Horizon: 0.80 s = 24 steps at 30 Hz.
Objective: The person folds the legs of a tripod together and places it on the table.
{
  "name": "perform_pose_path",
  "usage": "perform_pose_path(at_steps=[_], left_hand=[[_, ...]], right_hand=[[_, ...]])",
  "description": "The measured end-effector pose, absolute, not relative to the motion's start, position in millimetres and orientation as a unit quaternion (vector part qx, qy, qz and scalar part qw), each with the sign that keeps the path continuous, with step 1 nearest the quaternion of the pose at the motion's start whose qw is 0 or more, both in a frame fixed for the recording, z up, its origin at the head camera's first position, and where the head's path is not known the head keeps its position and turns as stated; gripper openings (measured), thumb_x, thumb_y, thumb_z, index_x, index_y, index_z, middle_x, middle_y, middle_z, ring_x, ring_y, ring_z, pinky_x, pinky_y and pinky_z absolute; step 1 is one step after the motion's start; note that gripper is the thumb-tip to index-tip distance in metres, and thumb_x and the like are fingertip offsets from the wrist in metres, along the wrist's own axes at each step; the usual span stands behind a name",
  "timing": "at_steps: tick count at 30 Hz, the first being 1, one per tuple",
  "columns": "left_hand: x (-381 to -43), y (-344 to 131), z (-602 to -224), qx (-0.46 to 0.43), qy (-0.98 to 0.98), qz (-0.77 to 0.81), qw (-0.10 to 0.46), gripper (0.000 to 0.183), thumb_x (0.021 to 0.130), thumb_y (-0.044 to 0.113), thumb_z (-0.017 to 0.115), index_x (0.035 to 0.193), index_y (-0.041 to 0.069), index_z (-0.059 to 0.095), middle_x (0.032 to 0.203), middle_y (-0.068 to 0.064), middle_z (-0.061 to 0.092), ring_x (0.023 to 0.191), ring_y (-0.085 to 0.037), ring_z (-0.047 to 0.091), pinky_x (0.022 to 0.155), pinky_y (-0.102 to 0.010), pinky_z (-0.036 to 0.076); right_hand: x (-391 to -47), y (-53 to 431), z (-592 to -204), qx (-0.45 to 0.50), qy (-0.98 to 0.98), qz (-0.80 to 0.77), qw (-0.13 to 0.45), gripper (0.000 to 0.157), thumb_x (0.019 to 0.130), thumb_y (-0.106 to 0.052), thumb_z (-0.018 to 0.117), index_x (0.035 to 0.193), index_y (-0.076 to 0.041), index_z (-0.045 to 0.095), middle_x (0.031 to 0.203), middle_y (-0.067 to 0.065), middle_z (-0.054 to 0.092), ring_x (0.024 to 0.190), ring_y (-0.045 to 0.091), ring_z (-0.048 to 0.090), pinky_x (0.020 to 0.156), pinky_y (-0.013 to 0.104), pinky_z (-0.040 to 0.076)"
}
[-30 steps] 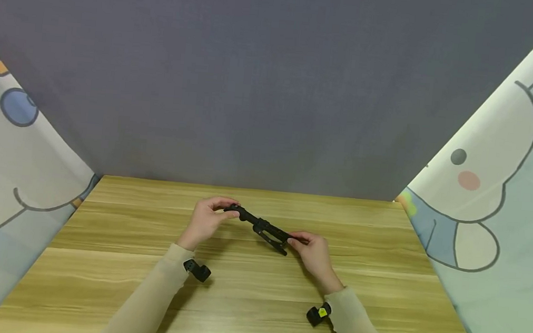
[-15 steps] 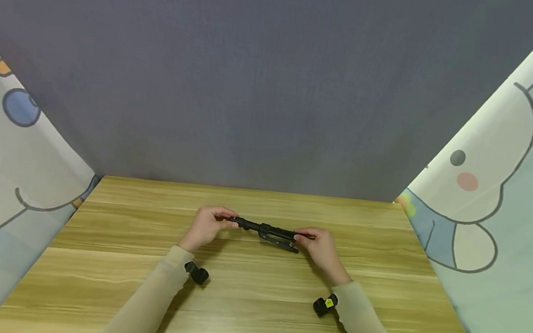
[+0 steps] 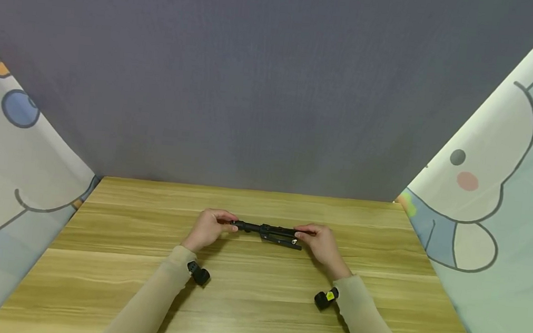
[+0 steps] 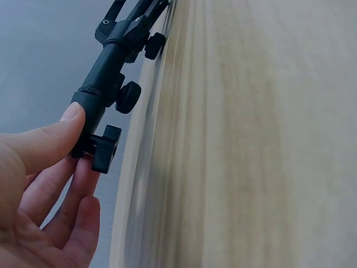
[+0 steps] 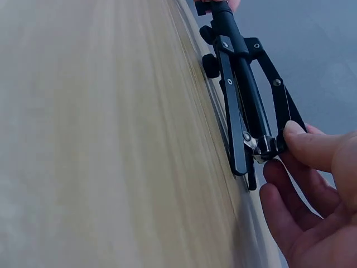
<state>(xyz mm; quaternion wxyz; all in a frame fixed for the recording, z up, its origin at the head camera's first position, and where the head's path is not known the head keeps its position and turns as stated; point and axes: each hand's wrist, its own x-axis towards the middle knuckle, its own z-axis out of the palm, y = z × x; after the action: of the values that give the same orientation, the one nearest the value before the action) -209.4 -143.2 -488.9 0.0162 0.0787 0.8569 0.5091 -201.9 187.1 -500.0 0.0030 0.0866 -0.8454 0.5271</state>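
Note:
A small black tripod lies crosswise between both hands over the wooden table. My left hand holds its column end, the thumb on top and fingers beneath, beside a wing-shaped knob. A round knob sticks out farther along the column. At the other end, my right hand pinches one leg near its foot between thumb and fingers. In the right wrist view, the other legs stand slightly apart from the central rod, and a metal hinge shows at the rod's end.
The light wooden table runs out to a grey cloth wall behind. Cartoon-printed curtains border both sides. Each sleeved wrist wears a black camera on a strap.
The tripod has swung from a slant to nearly level across the view. My left hand has come down towards me, and my right hand has shifted a little right and away.

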Motion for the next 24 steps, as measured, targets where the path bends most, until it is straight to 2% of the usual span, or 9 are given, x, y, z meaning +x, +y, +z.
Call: perform_pose_path(at_steps=[6,10,17,20,24], left_hand=[[-210,-145,-489,0.088,0.86,0.503,0.02,0.022,0.082,0.014,0.083,0.103,0.015,0.079,0.1,0.003,0.073,0.09,-0.016,0.067,0.08,-0.038,0.055],[-207,-147,-488,0.09,0.859,0.503,0.034,0.027,0.084,0.014,0.081,0.11,0.012,0.077,0.105,0.003,0.072,0.095,-0.017,0.065,0.083,-0.039,0.054],[-204,-155,-482,0.119,0.839,0.528,0.051,0.032,0.09,0.014,0.076,0.121,0.006,0.072,0.116,-0.004,0.071,0.102,-0.021,0.066,0.087,-0.04,0.054],[-203,-163,-476,0.132,0.831,0.539,0.042,0.031,0.094,0.014,0.072,0.123,0.004,0.07,0.12,-0.008,0.069,0.105,-0.022,0.066,0.089,-0.04,0.053],[-198,-181,-466,0.136,0.838,0.529,0.009,0.027,0.098,0.014,0.067,0.122,0.004,0.069,0.121,-0.009,0.069,0.107,-0.026,0.065,0.091,-0.044,0.052]], right_hand=[[-204,189,-500,0.098,-0.835,0.541,-0.015,0.02,0.09,-0.009,0.074,0.11,-0.005,0.077,0.11,0.01,0.072,0.096,0.021,0.068,0.078,0.027,0.055],[-202,192,-502,0.109,-0.811,0.575,-0.031,0.027,0.09,-0.003,0.072,0.116,0.003,0.072,0.115,0.017,0.07,0.099,0.027,0.068,0.079,0.025,0.055],[-198,200,-498,0.097,-0.759,0.642,-0.051,0.035,0.089,0.003,0.072,0.122,0.012,0.064,0.122,0.027,0.063,0.104,0.032,0.066,0.084,0.032,0.056],[-196,207,-493,0.085,-0.763,0.64,-0.038,0.034,0.09,0.0,0.072,0.121,0.012,0.064,0.121,0.026,0.064,0.102,0.027,0.067,0.084,0.033,0.056],[-192,219,-487,0.078,-0.789,0.609,-0.006,0.03,0.092,-0.005,0.071,0.118,0.01,0.066,0.117,0.021,0.067,0.1,0.021,0.067,0.083,0.027,0.055]])
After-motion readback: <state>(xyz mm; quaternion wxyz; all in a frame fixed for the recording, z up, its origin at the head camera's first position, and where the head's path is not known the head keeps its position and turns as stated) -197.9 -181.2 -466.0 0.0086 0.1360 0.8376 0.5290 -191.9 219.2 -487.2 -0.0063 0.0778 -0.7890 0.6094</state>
